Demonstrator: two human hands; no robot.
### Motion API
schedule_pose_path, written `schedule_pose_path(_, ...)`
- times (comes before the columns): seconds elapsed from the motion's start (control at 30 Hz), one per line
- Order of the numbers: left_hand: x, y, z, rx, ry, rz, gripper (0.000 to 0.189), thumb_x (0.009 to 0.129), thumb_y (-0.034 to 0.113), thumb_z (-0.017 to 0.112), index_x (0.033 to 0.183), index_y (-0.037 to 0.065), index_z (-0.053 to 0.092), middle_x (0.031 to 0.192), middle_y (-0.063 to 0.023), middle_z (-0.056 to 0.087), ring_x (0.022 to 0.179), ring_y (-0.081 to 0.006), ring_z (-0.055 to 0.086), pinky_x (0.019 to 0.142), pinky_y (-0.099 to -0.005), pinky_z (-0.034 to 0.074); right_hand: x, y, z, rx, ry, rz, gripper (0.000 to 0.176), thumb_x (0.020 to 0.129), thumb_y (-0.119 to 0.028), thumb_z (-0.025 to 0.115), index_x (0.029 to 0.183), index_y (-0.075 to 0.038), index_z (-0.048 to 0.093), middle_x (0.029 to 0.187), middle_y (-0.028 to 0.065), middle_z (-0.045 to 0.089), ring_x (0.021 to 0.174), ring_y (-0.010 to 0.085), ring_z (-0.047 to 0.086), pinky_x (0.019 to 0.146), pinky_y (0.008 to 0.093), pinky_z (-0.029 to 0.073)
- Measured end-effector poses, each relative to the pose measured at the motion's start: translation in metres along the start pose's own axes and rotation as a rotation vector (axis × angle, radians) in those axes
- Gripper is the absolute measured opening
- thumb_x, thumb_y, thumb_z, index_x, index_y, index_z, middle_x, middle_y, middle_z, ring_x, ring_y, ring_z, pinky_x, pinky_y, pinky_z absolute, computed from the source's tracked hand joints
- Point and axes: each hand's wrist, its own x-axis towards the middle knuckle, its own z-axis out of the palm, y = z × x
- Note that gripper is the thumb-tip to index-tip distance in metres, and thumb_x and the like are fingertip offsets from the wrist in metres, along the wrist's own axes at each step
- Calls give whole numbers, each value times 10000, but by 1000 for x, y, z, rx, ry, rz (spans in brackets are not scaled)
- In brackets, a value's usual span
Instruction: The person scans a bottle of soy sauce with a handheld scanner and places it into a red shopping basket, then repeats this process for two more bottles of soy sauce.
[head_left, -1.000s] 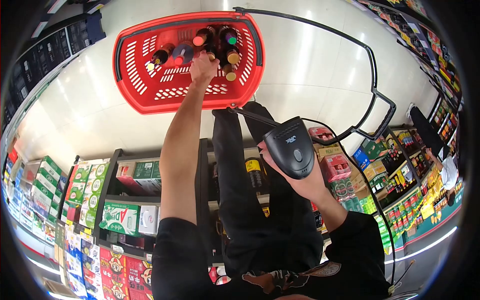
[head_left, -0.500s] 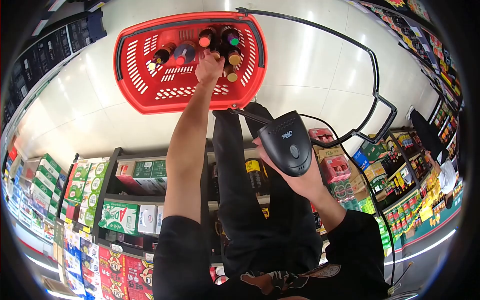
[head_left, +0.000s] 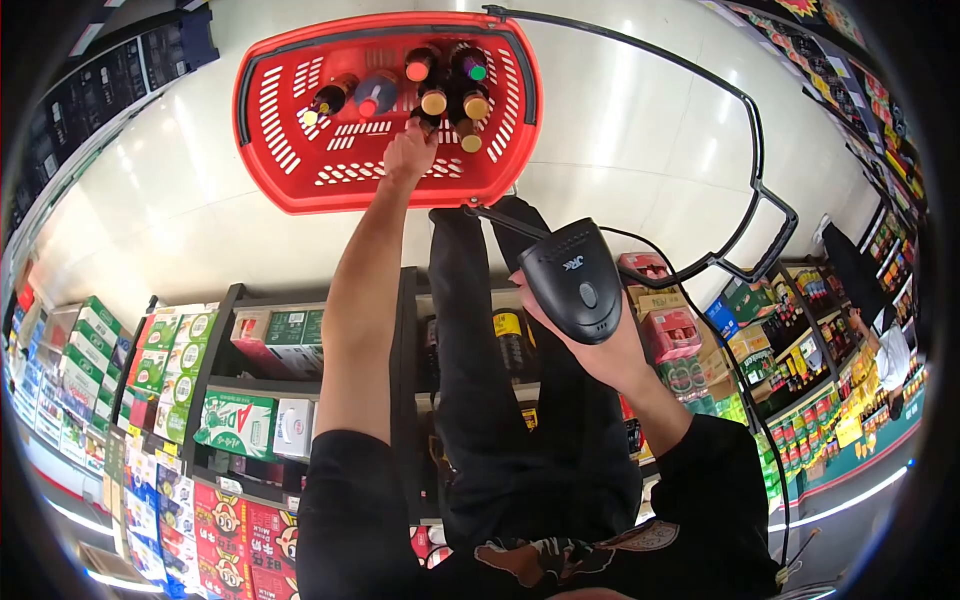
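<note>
Reaching into the red shopping basket (head_left: pixel 270 185), my left hand (head_left: pixel 410 152) has its fingers curled at the dark body of a gold-capped bottle (head_left: pixel 433 103). My fingertips are partly hidden against the bottle. Around it stand several dark bottles, among them a red-capped bottle (head_left: pixel 418 70), a green-capped bottle (head_left: pixel 473 70) and another gold-capped bottle (head_left: pixel 475 106). Two more bottles lean at the basket's left: a yellow-capped bottle (head_left: pixel 328 100) and a red-capped clear bottle (head_left: pixel 374 96). My right hand (head_left: pixel 610 352) is closed around a black barcode scanner (head_left: pixel 578 285), low and right of the basket.
The basket's black handle (head_left: pixel 748 130) swings out to the right over the pale tiled floor (head_left: pixel 640 110). A black cable (head_left: pixel 735 385) runs down from the scanner. Shelves (head_left: pixel 265 385) of boxed drinks stand close by my legs. Another person (head_left: pixel 885 350) is at the far right.
My left hand has drawn back slightly toward me, uncovering the gold cap. The basket sits a little higher and further right in view. My right hand still holds the scanner.
</note>
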Motion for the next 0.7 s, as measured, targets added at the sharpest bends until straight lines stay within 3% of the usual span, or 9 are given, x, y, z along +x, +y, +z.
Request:
schedule_pose_path(0.07, 1, 4, 3, 29, 23, 38, 560, 914, 404, 641, 1308, 24, 522, 1077, -241, 705, 1007, -422, 683, 865, -515, 550, -2, 1, 2, -42, -11, -6, 354, 924, 67, 651, 1264, 12, 571, 1205, 126, 669, 1139, 186, 640, 985, 305, 519)
schedule_pose_path(0.13, 4, 9, 5, 83, -14, 69, 516, 913, 398, 646, 1251, 23, 541, 1070, -243, 704, 1016, -424, 680, 869, -516, 548, -2, 1, 7, 98, 123, -1, 252, 864, -139, 766, 1061, -2, 688, 985, 103, 750, 905, 182, 721, 798, 312, 532)
schedule_pose_path(0.3, 10, 11, 12, -35, -66, -14, 581, 887, 473, 649, 1201, -3, 537, 1096, -260, 693, 1061, -431, 664, 914, -519, 536, -1, 15, 4, 66, 112, -54, 237, 859, -124, 763, 1041, 3, 679, 965, 106, 743, 889, 185, 716, 792, 311, 530)
schedule_pose_path(0.37, 13, 6, 15, -144, -133, -56, 762, 843, 536, 673, 1334, -14, 480, 1191, -288, 657, 1154, -433, 626, 989, -507, 500, -1, 13, 5, 57, 101, -65, 234, 856, -118, 762, 1035, 5, 675, 956, 107, 740, 883, 187, 713, 792, 311, 530)
schedule_pose_path(0.4, 17, 0, 19, -141, -129, -57, 762, 843, 536, 673, 1334, -14, 480, 1191, -288, 657, 1154, -433, 626, 989, -507, 500, -1, 12, 6, 50, 113, -69, 235, 853, -113, 762, 1033, 8, 671, 948, 105, 738, 879, 185, 711, 791, 309, 529)
schedule_pose_path(0.47, 23, -18, 31, -185, -189, -4, 973, 805, 568, 699, 1489, -14, 327, 1301, -309, 596, 1254, -426, 565, 1055, -479, 457, -3, 12, 6, 43, 126, -74, 236, 850, -108, 762, 1032, 10, 668, 940, 104, 735, 875, 183, 709, 791, 307, 528)
schedule_pose_path(0.5, 24, -29, 34, -243, -227, 35, 1092, 800, 551, 728, 1555, -14, 177, 1364, -312, 551, 1301, -427, 526, 1093, -452, 429, -4, 17, 6, 44, 134, -69, 243, 847, -109, 766, 1032, 12, 666, 944, 106, 734, 875, 181, 708, 793, 305, 527)
schedule_pose_path(0.7, -2, -23, 8, -269, 6, 64, 1022, 809, 468, 768, 1534, -25, 243, 1436, -291, 488, 1331, -408, 496, 1118, -431, 406, -4, 2, 2, 106, 95, -74, 252, 859, -77, 749, 1085, 9, 677, 1025, 116, 742, 932, 183, 716, 832, 300, 530)
